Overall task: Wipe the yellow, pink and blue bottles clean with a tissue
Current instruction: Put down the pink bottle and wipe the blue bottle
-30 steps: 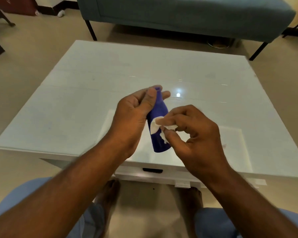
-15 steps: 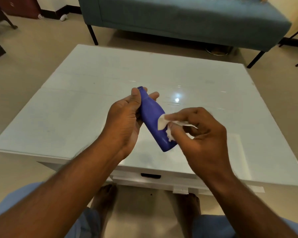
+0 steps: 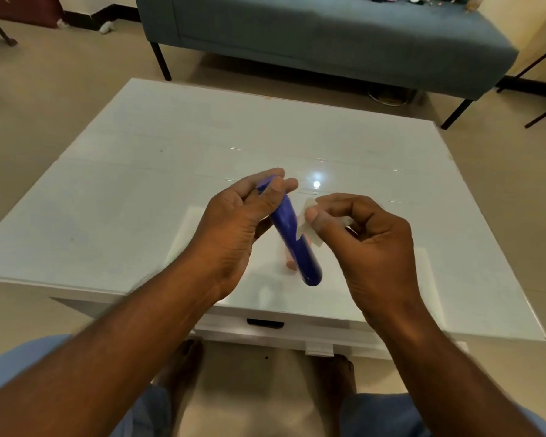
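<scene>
One sofa (image 3: 328,36) stands on thin dark legs beyond a white table (image 3: 139,184) with a glossy top. Above the table's near half, the left hand (image 3: 234,228) grips the upper end of the blue bottle (image 3: 293,234), which tilts with its base toward the person. The right hand (image 3: 369,244) pinches a tissue (image 3: 304,220) against the bottle's side.

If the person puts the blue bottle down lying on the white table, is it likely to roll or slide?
Probably yes. The blue bottle looks round and smooth, so on its side it may roll. The table is glossy and reflects a light, so little would stop a slide. The left hand holds it by the top end alone, so it seems light.
</scene>
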### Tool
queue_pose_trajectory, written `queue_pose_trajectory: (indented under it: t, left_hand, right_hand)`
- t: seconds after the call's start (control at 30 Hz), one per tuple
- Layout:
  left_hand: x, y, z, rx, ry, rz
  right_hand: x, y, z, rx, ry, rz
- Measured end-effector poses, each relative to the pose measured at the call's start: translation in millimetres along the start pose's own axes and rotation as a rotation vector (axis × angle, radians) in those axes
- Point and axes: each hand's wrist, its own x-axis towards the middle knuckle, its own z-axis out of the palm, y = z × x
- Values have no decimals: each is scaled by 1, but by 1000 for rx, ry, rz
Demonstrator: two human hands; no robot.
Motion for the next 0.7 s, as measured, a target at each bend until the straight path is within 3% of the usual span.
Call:
queue_pose_trajectory:
  t: [0.17, 0.33, 0.47, 0.7]
  left_hand:
    - [-4, -4, 7, 127, 57, 80]
    - [2, 5, -8, 13, 221, 78]
    - [-11, -6, 9, 143, 34, 6]
    - [3, 5, -4, 9, 129, 46]
  right_hand:
    - [-5, 1, 4, -155, -58, -169]
    - [-8, 11, -2, -235, -167, -79]
    - [-5, 2, 0, -137, -74, -216]
    - [-5, 8, -2, -181, -196, 7]
